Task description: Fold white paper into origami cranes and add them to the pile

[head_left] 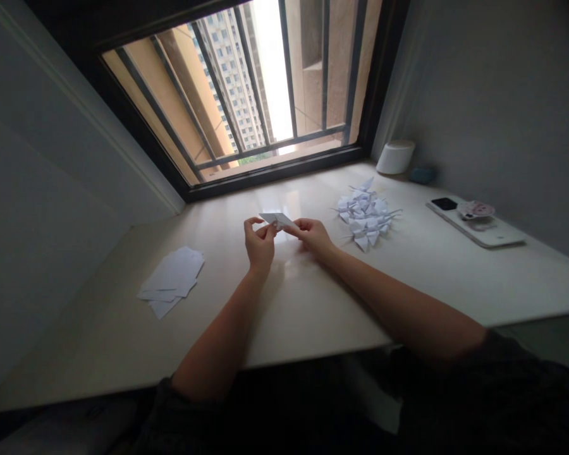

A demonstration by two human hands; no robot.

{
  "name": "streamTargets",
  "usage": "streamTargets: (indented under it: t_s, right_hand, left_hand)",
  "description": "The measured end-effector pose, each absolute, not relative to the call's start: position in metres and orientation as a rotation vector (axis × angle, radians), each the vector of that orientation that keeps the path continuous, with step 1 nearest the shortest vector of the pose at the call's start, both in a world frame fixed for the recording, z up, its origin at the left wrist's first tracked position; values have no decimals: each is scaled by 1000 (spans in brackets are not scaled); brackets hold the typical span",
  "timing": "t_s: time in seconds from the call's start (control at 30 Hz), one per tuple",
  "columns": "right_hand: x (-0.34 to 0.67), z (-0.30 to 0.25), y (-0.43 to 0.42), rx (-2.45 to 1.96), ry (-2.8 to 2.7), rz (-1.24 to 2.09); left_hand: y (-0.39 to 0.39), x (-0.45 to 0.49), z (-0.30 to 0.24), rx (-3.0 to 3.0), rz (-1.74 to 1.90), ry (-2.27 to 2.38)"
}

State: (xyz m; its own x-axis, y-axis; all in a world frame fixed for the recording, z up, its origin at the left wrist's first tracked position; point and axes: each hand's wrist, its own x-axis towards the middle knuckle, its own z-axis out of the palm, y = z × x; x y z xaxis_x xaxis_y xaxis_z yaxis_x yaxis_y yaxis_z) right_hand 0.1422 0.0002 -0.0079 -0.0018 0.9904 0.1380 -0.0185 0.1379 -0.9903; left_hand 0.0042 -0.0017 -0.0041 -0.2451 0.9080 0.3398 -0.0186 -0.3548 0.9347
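Both hands are on the paper, just about mid-frame: a small folded white paper [279,219], held up above the pale tabletop [303,309]. The left hand [260,245] has its thumb and fingers closed in a pinch at the near left side, one finger bent up beside the edge. Over on the right end, the right hand [314,236] grips too, fingers stretched along the sheet; the undersides are hidden, so I can't tell every contact.

It looks featherlight, thin, crisp along the folds, yet easily creased or torn by a hard squeeze. Best hold, I'd say: light fingertips on the folded edges, where layers double up and stiffen, leaving the flat face alone.

Flat sheets [173,276] lie fanned at left of frame; right of centre, a heap of pointed folded pieces [366,215] sits near the right hand.
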Motion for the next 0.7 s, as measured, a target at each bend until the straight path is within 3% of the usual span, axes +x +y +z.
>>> streamTargets:
  t_s: [0.7]
  right_hand:
    - [140,-10,4,-1011,-1137,1257]
  left_hand:
    - [1,2,-2,1145,1801,1186]
